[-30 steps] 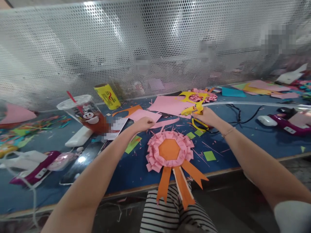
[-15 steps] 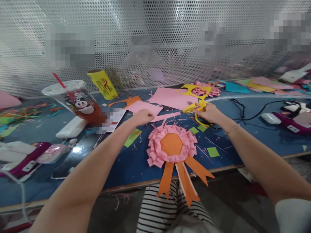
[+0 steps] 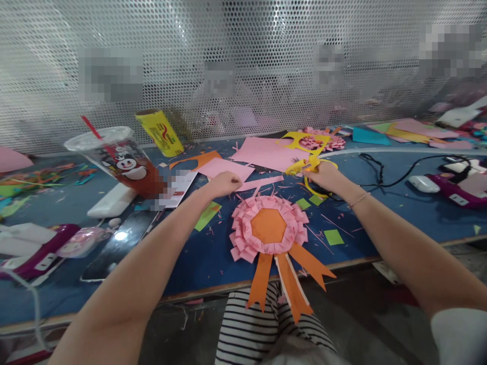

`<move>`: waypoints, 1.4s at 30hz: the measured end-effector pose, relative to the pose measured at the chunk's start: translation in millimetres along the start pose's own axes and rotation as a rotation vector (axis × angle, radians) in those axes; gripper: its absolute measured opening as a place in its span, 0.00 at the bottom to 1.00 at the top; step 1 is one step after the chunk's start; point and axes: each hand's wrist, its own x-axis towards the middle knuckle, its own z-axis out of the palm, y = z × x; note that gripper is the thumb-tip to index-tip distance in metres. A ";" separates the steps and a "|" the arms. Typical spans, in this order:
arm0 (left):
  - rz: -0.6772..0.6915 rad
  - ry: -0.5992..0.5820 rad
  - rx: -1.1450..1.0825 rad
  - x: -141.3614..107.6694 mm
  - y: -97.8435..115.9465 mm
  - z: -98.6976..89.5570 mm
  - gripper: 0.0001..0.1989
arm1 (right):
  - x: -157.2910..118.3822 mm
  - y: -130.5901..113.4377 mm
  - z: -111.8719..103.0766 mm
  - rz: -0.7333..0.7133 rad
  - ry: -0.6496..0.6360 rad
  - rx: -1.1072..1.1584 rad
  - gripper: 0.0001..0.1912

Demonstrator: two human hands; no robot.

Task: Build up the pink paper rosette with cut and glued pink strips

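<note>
My left hand (image 3: 225, 183) is closed, its fingertips pinched at the near end of a pink paper strip (image 3: 262, 183) that reaches to the right. Farther right, my right hand (image 3: 325, 175) wraps round a yellow glue gun (image 3: 304, 165) whose nozzle points left; the fingers hide part of it. A yellow loop (image 3: 314, 190) shows below that hand. Between my forearms lies a rosette (image 3: 268, 226) with an orange hexagonal centre, pleated pink paper round it and orange ribbon tails (image 3: 262, 279) hanging over the table edge.
A tilted drink cup (image 3: 125, 162) with a red straw, a phone (image 3: 122, 243) and a yellow tube (image 3: 160, 133) stand or lie left. Pink sheets (image 3: 266, 152) and a second rosette (image 3: 323, 139) lie behind. A black cord (image 3: 399, 175) runs right. Green squares (image 3: 334, 236) and scraps litter the table.
My right hand and the glue gun have shifted very slightly left. The left hand, strip and rosette look the same.
</note>
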 end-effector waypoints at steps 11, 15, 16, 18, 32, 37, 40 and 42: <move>-0.011 0.011 -0.007 0.3 -0.4 0.9 0.15 | -1.1 -0.7 -1.9 -0.007 -0.031 -0.034 0.15; -0.015 0.005 -0.022 -1.8 1.7 -1.1 0.15 | -0.7 1.3 -1.9 -0.017 -0.046 -0.052 0.15; -0.016 0.002 -0.023 -2.4 2.1 -1.6 0.15 | -1.0 1.4 -2.0 -0.019 -0.048 -0.057 0.15; -0.016 -0.002 -0.027 -3.4 2.7 -2.2 0.15 | -1.8 0.8 -2.7 -0.017 -0.051 -0.062 0.15; -0.165 -0.044 -0.644 -11.3 8.3 -10.7 0.17 | -5.4 -6.9 -7.8 0.032 -0.111 -0.120 0.18; -0.001 -0.117 -1.239 -10.0 7.1 -15.0 0.17 | -2.3 -3.5 -5.1 0.007 -0.120 -0.120 0.18; 0.069 -0.103 -1.279 -3.3 8.1 -12.5 0.20 | -0.6 -2.6 -4.9 0.003 -0.127 -0.113 0.18; 0.077 -0.071 -1.186 1.5 10.9 -9.9 0.23 | -0.1 -2.9 -5.4 -0.003 -0.128 -0.118 0.19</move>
